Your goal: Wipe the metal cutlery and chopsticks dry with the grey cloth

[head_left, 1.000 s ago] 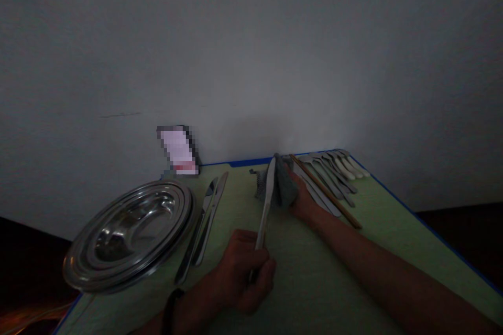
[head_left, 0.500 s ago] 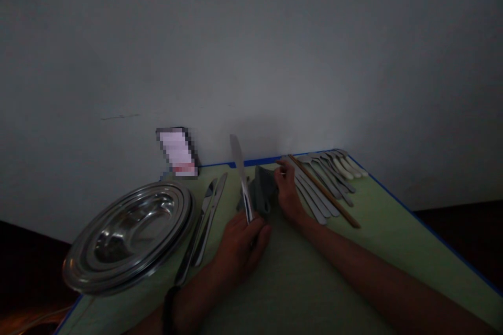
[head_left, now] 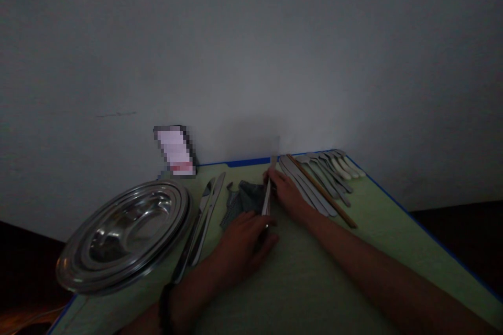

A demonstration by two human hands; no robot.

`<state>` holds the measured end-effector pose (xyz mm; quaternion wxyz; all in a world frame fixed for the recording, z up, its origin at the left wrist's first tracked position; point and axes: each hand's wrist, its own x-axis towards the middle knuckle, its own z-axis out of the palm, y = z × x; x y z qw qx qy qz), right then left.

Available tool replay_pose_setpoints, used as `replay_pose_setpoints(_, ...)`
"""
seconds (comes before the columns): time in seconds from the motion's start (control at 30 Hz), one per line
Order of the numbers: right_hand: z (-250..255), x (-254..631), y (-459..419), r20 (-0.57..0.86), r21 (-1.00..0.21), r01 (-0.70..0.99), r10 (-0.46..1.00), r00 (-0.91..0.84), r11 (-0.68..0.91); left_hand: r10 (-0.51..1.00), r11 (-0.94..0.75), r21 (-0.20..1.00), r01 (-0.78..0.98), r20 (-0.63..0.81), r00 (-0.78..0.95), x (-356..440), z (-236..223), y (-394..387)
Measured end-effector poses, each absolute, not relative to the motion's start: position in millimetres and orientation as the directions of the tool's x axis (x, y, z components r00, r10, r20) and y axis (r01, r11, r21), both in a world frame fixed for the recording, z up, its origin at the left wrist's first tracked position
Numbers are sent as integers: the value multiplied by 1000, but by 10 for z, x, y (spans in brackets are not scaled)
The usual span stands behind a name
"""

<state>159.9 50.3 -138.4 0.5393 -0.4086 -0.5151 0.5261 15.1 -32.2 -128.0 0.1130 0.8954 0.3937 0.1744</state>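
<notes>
A table knife stands tilted up between my two hands, its blade end blurred toward the wall. My left hand is curled around the lower end of its handle, thumb and forefinger slightly parted. Higher up, the fingers of my right hand pinch the same knife. A crumpled grey cloth lies on the table just beyond my left hand. Right of my right hand, several table knives lie side by side. Two more knives rest left of the cloth.
Stacked steel plates with compartments stand at the left. A phone leans on the wall behind them. Wooden chopsticks, forks and white-handled spoons lie at the right on the green, blue-edged table.
The knife has swung right, and my right hand has come to grip it. My left hand has loosened a little around the handle. The cloth now lies lower and more spread out.
</notes>
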Motion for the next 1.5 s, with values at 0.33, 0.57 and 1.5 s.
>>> replay_pose_setpoints(0.33,-725,2571,723,95,-511,816,961,-260,271,771,-633,360,686,210,601,139,-1327,-320)
replay_pose_setpoints(0.57,-954,2652,789,-91,-225,950,966,-243,218,734,-678,300,671,224,641,144,-1334,-304)
replay_pose_setpoints(1.5,-1006,2544,756,-113,-60,979,973,-203,197,715,-699,266,664,226,662,165,-1327,-292)
